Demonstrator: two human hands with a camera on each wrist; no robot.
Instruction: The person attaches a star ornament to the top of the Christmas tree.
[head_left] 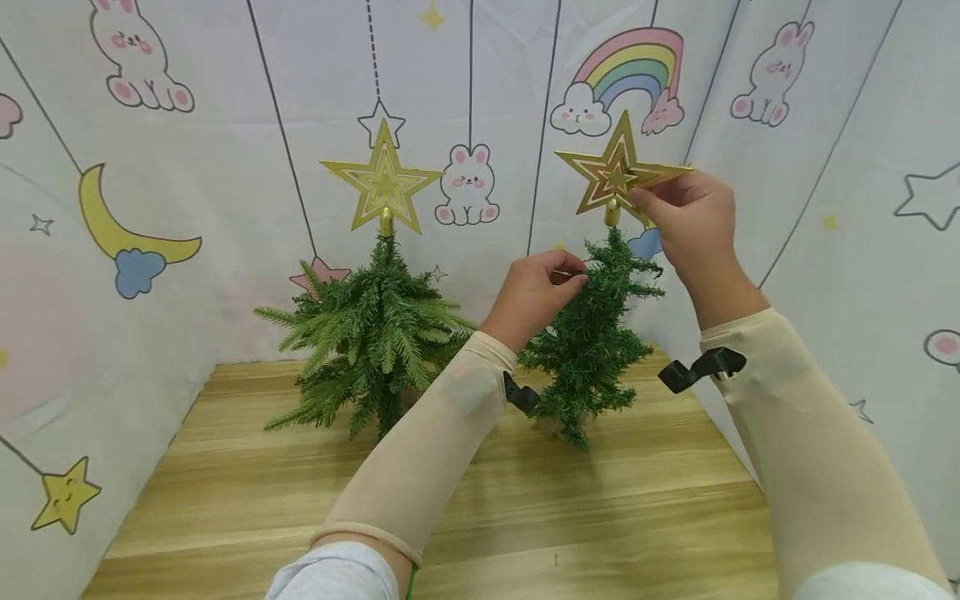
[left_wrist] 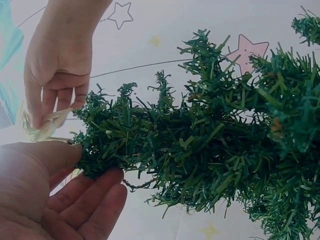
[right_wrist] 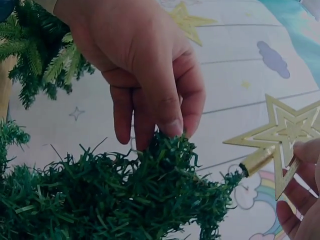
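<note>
My right hand pinches a gold star topper by one of its points, at the top of the right small artificial Christmas tree. In the right wrist view the star's tubular base sits over the tree's tip. My left hand is lower, at the tree's left side. Its thumb and index finger pinch the end of a green branch, seen in the right wrist view. From the left wrist, the right hand appears beyond the treetop, with the star washed out by glare.
To the left stands a fuller artificial Christmas tree, topped with another gold star. Both trees are on a wooden table. A white curtain printed with rabbits, stars and a rainbow hangs behind and at both sides.
</note>
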